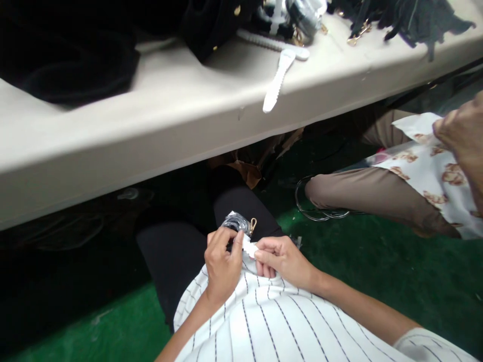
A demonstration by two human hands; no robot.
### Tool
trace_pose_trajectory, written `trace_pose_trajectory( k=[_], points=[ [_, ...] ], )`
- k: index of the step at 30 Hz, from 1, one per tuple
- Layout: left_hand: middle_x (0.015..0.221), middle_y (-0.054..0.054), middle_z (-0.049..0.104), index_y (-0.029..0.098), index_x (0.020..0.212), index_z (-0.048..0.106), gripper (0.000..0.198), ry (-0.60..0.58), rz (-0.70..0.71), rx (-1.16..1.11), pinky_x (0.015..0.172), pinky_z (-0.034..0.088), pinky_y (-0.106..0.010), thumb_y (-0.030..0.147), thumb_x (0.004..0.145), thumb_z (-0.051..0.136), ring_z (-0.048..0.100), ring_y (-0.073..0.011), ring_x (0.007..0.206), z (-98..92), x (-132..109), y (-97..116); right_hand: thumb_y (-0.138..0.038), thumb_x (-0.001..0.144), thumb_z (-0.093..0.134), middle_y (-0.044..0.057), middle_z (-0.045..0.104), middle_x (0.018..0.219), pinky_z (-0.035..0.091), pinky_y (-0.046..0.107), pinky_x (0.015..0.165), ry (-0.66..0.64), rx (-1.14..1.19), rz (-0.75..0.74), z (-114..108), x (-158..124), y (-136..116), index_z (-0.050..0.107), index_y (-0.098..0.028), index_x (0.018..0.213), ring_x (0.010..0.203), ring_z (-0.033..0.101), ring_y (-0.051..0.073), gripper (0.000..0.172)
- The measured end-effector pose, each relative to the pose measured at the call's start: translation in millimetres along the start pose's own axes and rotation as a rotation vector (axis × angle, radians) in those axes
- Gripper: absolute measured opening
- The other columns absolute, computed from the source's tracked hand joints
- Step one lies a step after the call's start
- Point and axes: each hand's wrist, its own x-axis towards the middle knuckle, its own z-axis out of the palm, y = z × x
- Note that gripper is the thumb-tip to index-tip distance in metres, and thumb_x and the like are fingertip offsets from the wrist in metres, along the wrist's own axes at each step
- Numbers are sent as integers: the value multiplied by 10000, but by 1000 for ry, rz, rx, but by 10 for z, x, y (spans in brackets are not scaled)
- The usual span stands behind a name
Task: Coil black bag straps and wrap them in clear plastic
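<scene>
Over my lap, both hands work at a small white notched strap (249, 247). My right hand (284, 259) is closed, pinching the strap's near end between thumb and fingers. My left hand (223, 257) is closed at its other end, with thumb and forefinger at the strap. Just beyond the fingers lies a dark coiled cord in clear plastic (237, 221), with a gold clasp (252, 227) sticking up beside it. The left fingers partly hide the coil, and I cannot tell whether the strap passes around it.
Ahead is a pale tabletop (169, 110). On it lie black fabric (68, 50), white notched straps (279, 80), plastic-wrapped coils (305, 17) and black tassel-like pieces (411, 20) with gold clasps. At right sits another person, whose hand (462, 130) and knee show.
</scene>
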Motion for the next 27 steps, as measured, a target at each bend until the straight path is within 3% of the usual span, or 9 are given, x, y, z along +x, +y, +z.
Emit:
trace_pose_trajectory(
  k=[3, 6, 9, 12, 15, 17, 19, 21, 27],
  points=[
    [675, 6, 573, 182, 682, 580, 229, -4, -49, -16, 734, 377, -275, 250, 900, 598, 516, -161, 724, -9, -3, 4, -416, 826, 653, 26, 653, 573, 413, 171, 404, -12, 38, 18, -36, -59, -18, 627, -117, 743, 413, 537, 82, 311],
    [678, 15, 593, 184, 682, 601, 229, -54, -187, -95, 735, 374, -274, 285, 887, 619, 524, -159, 724, 0, 7, -34, -424, 801, 685, 34, 659, 567, 403, 161, 364, -39, 120, 36, -87, -65, 25, 634, -110, 747, 387, 538, 86, 322],
    [666, 20, 599, 182, 676, 607, 235, -235, -327, -247, 709, 379, -274, 310, 871, 634, 529, -158, 699, 20, 43, -104, -413, 780, 720, 47, 665, 553, 368, 144, 335, -74, 263, 42, -133, -21, 93, 643, -98, 741, 350, 505, 70, 327],
    [713, 7, 619, 181, 705, 619, 243, -448, -238, -312, 749, 385, -283, 317, 904, 588, 545, -171, 757, 32, 91, -150, -369, 764, 749, 47, 666, 550, 329, 123, 326, -85, 432, 46, -176, 51, 100, 657, -92, 754, 335, 478, 50, 292],
    [868, -13, 664, 208, 896, 670, 275, -569, -107, -288, 818, 382, -304, 325, 982, 437, 545, -184, 857, 31, 117, -128, -326, 761, 758, 49, 671, 572, 333, 111, 337, -43, 510, 42, -246, 116, 17, 675, -85, 780, 357, 497, 47, 255],
    [971, -13, 672, 245, 1025, 665, 219, -633, -64, -251, 850, 384, -316, 337, 968, 476, 536, -196, 916, 30, 116, -91, -301, 773, 751, 55, 676, 592, 342, 99, 351, -1, 518, 54, -304, 144, -52, 697, -70, 814, 374, 505, 39, 241],
    [1002, -11, 666, 261, 1054, 651, 193, -666, -52, -199, 842, 396, -317, 358, 890, 620, 532, -212, 939, 35, 110, -56, -276, 781, 745, 63, 680, 613, 351, 85, 370, 25, 523, 89, -353, 163, -99, 714, -51, 837, 391, 504, 26, 234],
    [975, -12, 674, 256, 1091, 610, 317, -663, -71, -167, 834, 407, -318, 359, 812, 719, 538, -228, 962, 45, 108, -36, -246, 779, 745, 72, 683, 629, 355, 76, 384, 35, 537, 124, -382, 178, -120, 722, -35, 844, 409, 504, 19, 222],
    [980, -24, 694, 265, 1401, 341, 681, -714, -32, -148, 906, 415, -361, 256, 823, 702, 533, -251, 1066, 60, 76, -51, -96, 788, 679, 58, 656, 611, 296, 54, 332, 70, 647, 232, -364, 267, -113, 706, 3, 835, 408, 485, 10, 113]
  ],
)
